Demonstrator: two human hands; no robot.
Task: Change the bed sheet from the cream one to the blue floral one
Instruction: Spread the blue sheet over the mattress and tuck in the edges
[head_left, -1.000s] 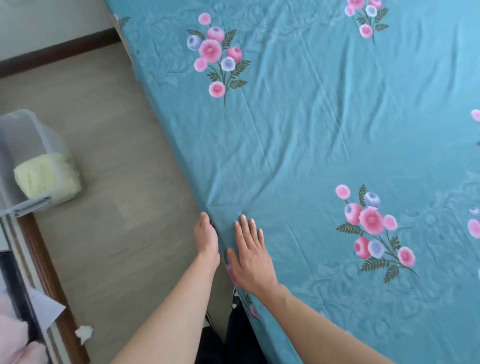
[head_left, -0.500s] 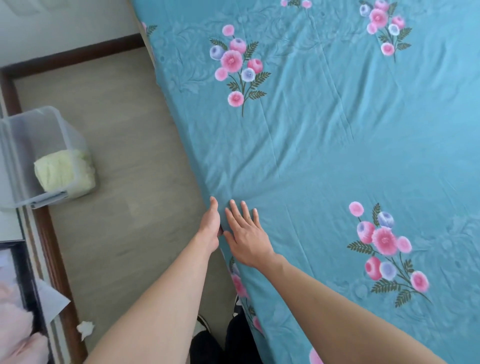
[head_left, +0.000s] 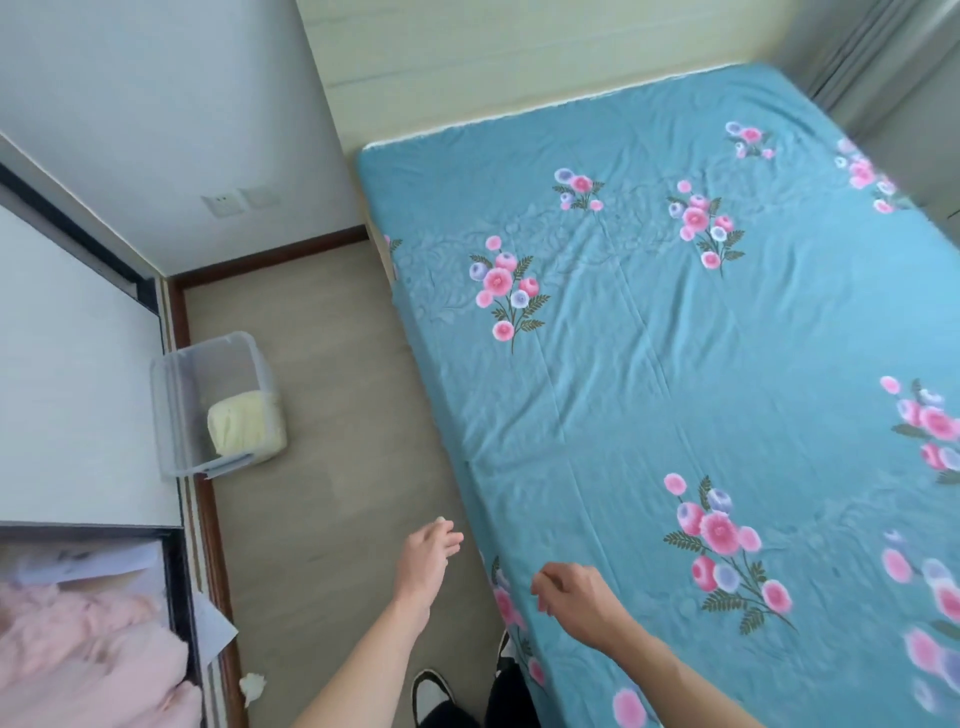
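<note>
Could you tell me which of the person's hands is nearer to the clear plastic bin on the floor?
Left. The left hand hangs over the floor, right of the clear plastic bin; the right hand is farther right, over the blue floral sheet.

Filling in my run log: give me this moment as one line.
blue floral sheet spread on bed | cream sheet in clear bin on floor | left hand and right hand hold nothing
</note>
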